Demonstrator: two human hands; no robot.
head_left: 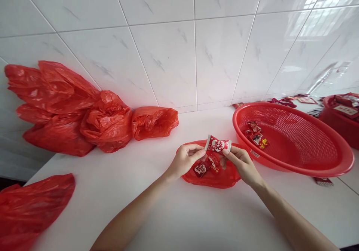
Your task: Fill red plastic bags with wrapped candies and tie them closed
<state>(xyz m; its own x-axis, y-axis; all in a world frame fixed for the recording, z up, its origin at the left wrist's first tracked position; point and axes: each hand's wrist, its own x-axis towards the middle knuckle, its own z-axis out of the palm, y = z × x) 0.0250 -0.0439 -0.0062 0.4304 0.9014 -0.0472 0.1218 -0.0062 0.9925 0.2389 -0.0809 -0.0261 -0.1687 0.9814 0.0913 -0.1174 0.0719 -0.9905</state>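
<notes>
Between them, my left hand [189, 159] and my right hand [241, 163] hold a small red-and-white wrapped candy [218, 145] by its two ends. Thumb and fingers of each hand pinch a crimped edge of the wrapper. Just beneath lies an open red plastic bag [215, 182], spread on the white table. Inside that bag are a dark red packet [201, 169] with white print and a brighter red wrapped candy [213, 163]. Right of my right hand stands a red perforated basket [297, 142]. Several wrapped candies [255, 136] sit at its left side.
Tied red plastic bags [106, 122] line the wall at the left, and another red bag [33, 210] lies at the near left edge. A second red container [343, 112] full of packets stands far right. One dark red packet [323, 181] rests beside the basket on the white table [126, 191].
</notes>
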